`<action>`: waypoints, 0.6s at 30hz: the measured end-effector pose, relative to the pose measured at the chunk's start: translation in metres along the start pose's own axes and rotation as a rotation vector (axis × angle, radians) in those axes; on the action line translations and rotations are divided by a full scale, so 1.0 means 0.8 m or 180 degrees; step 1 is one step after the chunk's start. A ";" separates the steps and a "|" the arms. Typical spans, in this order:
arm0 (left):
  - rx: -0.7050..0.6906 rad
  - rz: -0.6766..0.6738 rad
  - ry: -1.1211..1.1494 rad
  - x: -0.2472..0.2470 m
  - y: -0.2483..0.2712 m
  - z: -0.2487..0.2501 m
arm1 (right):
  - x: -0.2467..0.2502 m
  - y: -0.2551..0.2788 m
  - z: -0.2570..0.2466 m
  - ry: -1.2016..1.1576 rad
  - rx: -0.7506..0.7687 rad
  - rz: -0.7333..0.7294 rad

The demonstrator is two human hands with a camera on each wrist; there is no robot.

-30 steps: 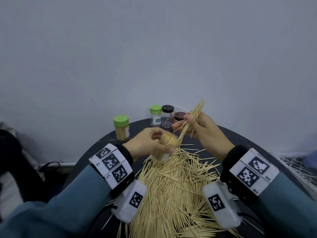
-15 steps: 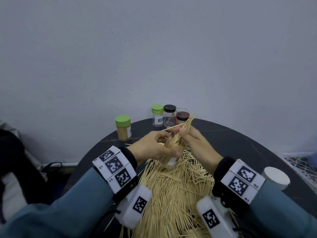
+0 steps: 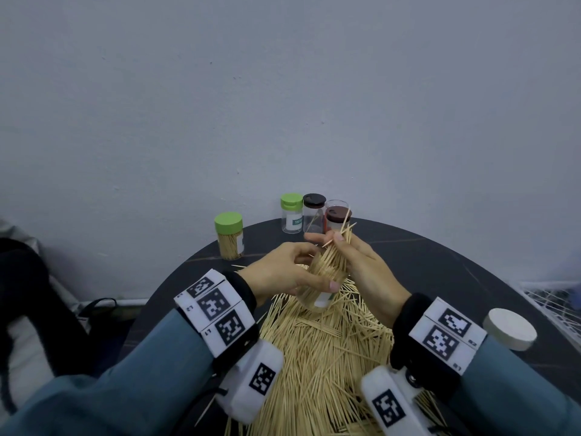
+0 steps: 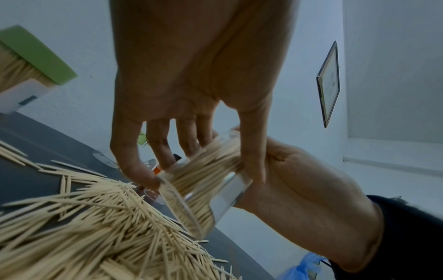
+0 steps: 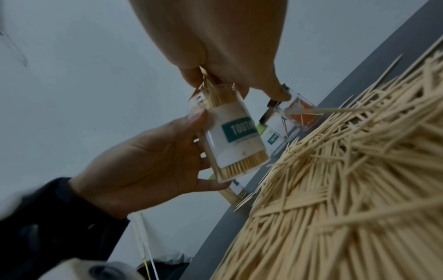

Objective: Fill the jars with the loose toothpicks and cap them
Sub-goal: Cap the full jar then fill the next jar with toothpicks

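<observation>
Above a heap of loose toothpicks [image 3: 317,350] on a dark round table [image 3: 440,265], a left hand [image 3: 283,275] grips a tilted clear jar [image 3: 317,297] while the right hand [image 3: 361,262] pinches a toothpick bundle [image 3: 338,250] in its mouth. Capped jars [image 3: 301,215] crowd the rim at twelve o'clock; bare tabletop lies toward two o'clock.

Round dark table [image 3: 424,265], lower half of the head view. Large heap of loose toothpicks [image 3: 323,350] at lower centre. Green-lidded jar [image 3: 229,236], full of toothpicks, centre left near the far edge. Three more jars [image 3: 314,217] clustered at centre. White cap [image 3: 509,328] at lower right.
</observation>
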State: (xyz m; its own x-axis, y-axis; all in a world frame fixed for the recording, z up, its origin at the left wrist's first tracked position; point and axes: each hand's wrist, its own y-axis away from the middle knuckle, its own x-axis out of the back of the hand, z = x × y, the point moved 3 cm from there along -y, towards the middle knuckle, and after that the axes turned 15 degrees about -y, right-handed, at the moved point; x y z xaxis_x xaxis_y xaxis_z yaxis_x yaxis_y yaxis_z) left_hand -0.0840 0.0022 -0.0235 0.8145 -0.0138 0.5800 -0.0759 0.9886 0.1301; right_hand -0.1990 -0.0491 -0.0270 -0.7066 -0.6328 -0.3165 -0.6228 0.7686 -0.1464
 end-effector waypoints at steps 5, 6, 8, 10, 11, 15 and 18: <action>-0.0012 -0.0058 0.0021 -0.001 0.001 -0.001 | -0.002 0.003 -0.004 -0.0252 0.0054 -0.0041; -0.0008 -0.0064 0.0006 -0.001 0.001 -0.001 | -0.001 0.002 -0.004 -0.0259 0.0052 -0.0038; 0.0012 -0.0085 -0.0020 -0.002 -0.001 -0.003 | 0.001 0.000 -0.005 -0.0255 -0.0004 -0.0034; 0.0009 -0.0109 -0.0008 -0.003 -0.001 -0.004 | 0.001 -0.001 -0.005 -0.0114 -0.0057 -0.0022; 0.0006 -0.0106 0.0001 -0.003 -0.001 -0.003 | 0.002 -0.001 -0.004 -0.0059 -0.0038 -0.0019; 0.0090 -0.0086 -0.0091 -0.002 -0.001 -0.004 | 0.002 -0.001 -0.003 0.0236 0.0187 -0.0040; 0.0091 -0.0108 -0.0088 -0.002 0.000 -0.005 | 0.004 -0.001 0.000 0.0616 0.0070 -0.0142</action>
State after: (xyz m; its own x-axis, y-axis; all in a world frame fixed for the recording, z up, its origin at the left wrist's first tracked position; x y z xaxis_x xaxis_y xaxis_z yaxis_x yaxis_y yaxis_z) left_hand -0.0832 0.0028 -0.0278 0.8007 -0.0518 0.5968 -0.0651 0.9828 0.1727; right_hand -0.2009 -0.0519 -0.0278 -0.7313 -0.6708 -0.1234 -0.6488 0.7400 -0.1775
